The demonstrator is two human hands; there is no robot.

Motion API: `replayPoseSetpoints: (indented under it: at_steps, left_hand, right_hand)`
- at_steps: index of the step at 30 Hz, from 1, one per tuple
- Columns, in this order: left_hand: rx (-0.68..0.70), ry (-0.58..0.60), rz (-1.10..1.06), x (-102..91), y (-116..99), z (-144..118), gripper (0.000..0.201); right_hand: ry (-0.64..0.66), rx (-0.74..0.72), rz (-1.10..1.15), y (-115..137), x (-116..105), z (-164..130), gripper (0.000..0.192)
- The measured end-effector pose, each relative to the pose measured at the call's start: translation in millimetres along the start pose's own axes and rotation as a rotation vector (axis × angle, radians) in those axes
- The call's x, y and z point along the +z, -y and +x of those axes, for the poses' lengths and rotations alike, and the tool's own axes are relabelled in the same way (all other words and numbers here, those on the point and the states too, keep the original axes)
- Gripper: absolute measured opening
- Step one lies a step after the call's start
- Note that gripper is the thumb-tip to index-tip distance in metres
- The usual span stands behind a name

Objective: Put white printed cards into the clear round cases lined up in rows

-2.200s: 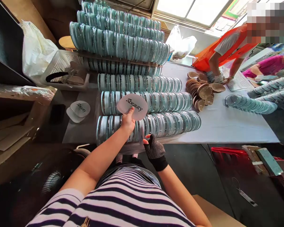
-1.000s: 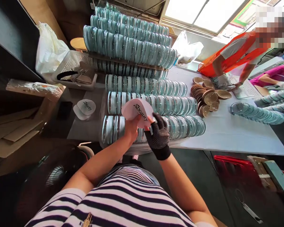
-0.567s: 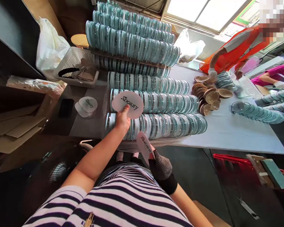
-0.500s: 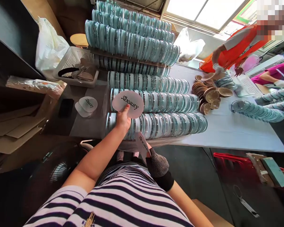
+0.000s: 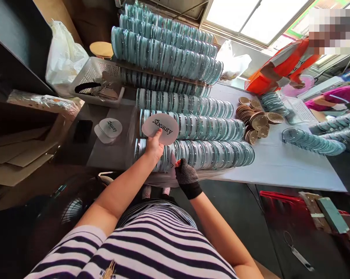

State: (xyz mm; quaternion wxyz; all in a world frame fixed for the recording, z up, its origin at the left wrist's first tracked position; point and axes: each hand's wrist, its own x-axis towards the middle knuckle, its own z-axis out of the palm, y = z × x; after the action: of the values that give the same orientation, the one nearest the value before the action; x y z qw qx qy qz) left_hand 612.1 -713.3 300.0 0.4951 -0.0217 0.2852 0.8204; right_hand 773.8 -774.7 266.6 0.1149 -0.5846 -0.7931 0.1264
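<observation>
Right now my left hand [image 5: 154, 145] has its grip closed on the lower edge of a stack of round white labels [image 5: 160, 128], thumb on the printed face, holding them up flat in front of the middle row of teal-rimmed round cases [image 5: 192, 127] on the bench [image 5: 279, 162]. My gloved right hand [image 5: 186, 176] sits just below and to the right, fingers pinched narrow on a single label [image 5: 172, 162] that stands edge-on to me, so little of its print shows; it is close against the nearest row of cases [image 5: 198, 155], though I cannot tell whether it touches one. To do this step well, I judge that the pinch should stay light and at the rim of the label, so the face does not crease or smear, and the left-hand stack should stay fanned just enough for one piece to come away at a time. Keeping the label square to the case lid before it goes down matters, as the rows are packed tight and lean on one another; a nudge could tip a run of them. Off to my left a few more labels [image 5: 109, 128] lie on the bench near a white basket [image 5: 93, 77]. Farther along, a person in orange [image 5: 282, 66] works beside a heap of brown round discs [image 5: 255, 120].
</observation>
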Motion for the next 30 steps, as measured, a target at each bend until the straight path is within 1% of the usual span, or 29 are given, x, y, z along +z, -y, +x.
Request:
replayPoseSetpoints:
  at_steps: [2,3,6,9,14,16,19,23,24,26,28,30]
  left_hand:
    - [-0.007,0.009,0.000,-0.2,0,0,0.028]
    - [-0.011,0.009,0.001,-0.1,0,0,0.028]
    - [-0.015,0.003,-0.001,0.4,0,0,0.033]
    - [-0.015,0.009,-0.005,0.7,-2,1,0.035]
    - [-0.028,-0.002,0.005,0.2,-1,-2,0.030]
    - [-0.015,0.008,0.008,0.5,-1,-4,0.029]
    - [-0.005,0.010,-0.001,1.6,-1,-3,0.028]
    - [-0.028,-0.001,-0.004,2.7,-3,0,0.027]
    - [-0.031,-0.001,-0.002,2.7,-3,-1,0.027]
    - [-0.026,-0.002,0.003,2.4,-3,-2,0.027]
    - [-0.011,0.002,0.011,1.6,-2,-4,0.027]
    - [0.007,0.009,0.026,0.7,1,-6,0.026]
  right_hand:
    - [0.057,-0.002,-0.002,7,-4,8,0.018]
    - [0.065,-0.002,-0.016,10,-6,11,0.018]
    - [0.022,0.007,-0.079,16,-8,20,0.021]
    - [-0.020,0.007,-0.121,14,-9,20,0.027]
    - [0.095,-0.024,-0.168,5,-10,11,0.024]
    - [0.107,-0.019,-0.172,6,-8,12,0.026]
    - [0.093,0.018,-0.183,11,1,17,0.031]
    - [0.178,-0.021,-0.175,11,14,19,0.028]
    - [0.218,-0.023,-0.112,9,16,19,0.026]
    - [0.313,-0.001,0.095,4,16,18,0.021]
    - [0.428,0.016,0.385,-3,13,19,0.019]
    - [0.559,-0.012,0.687,-9,8,21,0.026]
